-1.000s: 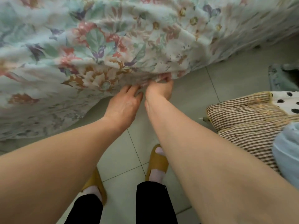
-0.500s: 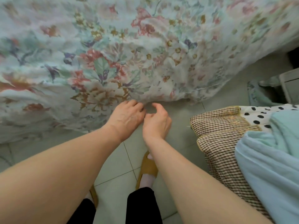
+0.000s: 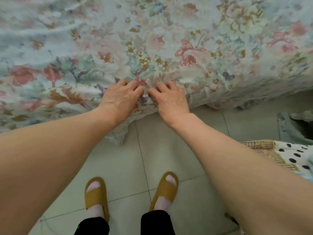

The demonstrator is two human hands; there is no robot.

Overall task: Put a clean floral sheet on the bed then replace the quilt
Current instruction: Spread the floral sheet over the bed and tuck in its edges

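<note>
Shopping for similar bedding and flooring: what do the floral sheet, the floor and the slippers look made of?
Floral sheet: thin woven fabric, likely cotton or a blend, matte; it creases finely under the left hand and right hand.
Floor: pale glazed tile, probably ceramic, with a soft sheen and straight grout lines.
Slippers: mustard, moulded in one piece with thick rounded edges, probably foam or rubber.

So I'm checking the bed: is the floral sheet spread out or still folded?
Spread: the floral sheet covers the bed top and hangs over its edge, where both hands rest on it.

Pastel floral sheet [image 3: 169, 39]; mustard slippers [image 3: 96, 195]; seemingly greenish tiles [image 3: 169, 150].
</note>
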